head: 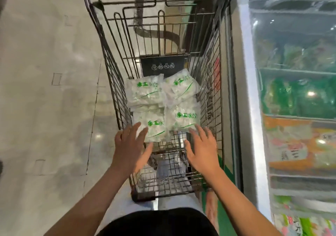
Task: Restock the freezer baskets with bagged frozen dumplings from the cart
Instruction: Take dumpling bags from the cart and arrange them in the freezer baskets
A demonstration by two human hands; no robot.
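Several clear bags of white frozen dumplings [163,106] with green lettering lie in the bottom of a wire shopping cart [116,83]. My left hand [131,146] hovers open above the cart, fingertips at the edge of the near-left bag [154,126]. My right hand [201,148] is open too, fingers spread, just short of the near-right bag [185,117]. Neither hand holds anything. The near half of the cart floor is bare wire.
A chest freezer [245,90] with a glass lid stands right of the cart, holding green, orange and pink packaged goods [294,145] in divided sections. Pale tiled floor [45,90] lies left of the cart. My dark clothing shows at the bottom.
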